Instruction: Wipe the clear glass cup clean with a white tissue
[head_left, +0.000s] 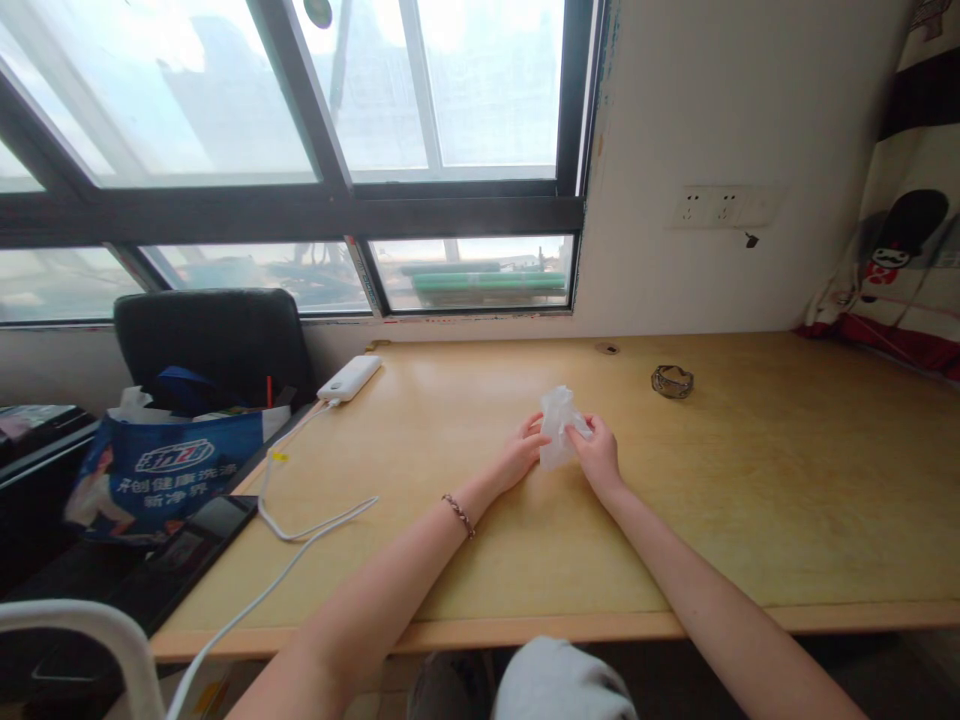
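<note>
A crumpled white tissue point(556, 425) is held between my two hands, just above the wooden tabletop point(465, 560). My left hand point(523, 448) grips its left edge, fingers pressed on it and the wrist wearing a braided bracelet. On the other side, my right hand point(598, 450) pinches the tissue's right part between thumb and fingers. Whether anything is wrapped inside the tissue cannot be made out. Farther back on the right lies a dark, patterned ring-shaped object point(672, 381), apart from both hands.
A white power bank point(350, 379) with a white cable point(315, 530) lies at the table's left edge. Beyond that edge are a blue shopping bag point(172, 465) and a black chair point(214, 340). A wall with sockets point(709, 207) and a window stand behind; a printed curtain point(907, 230) hangs right.
</note>
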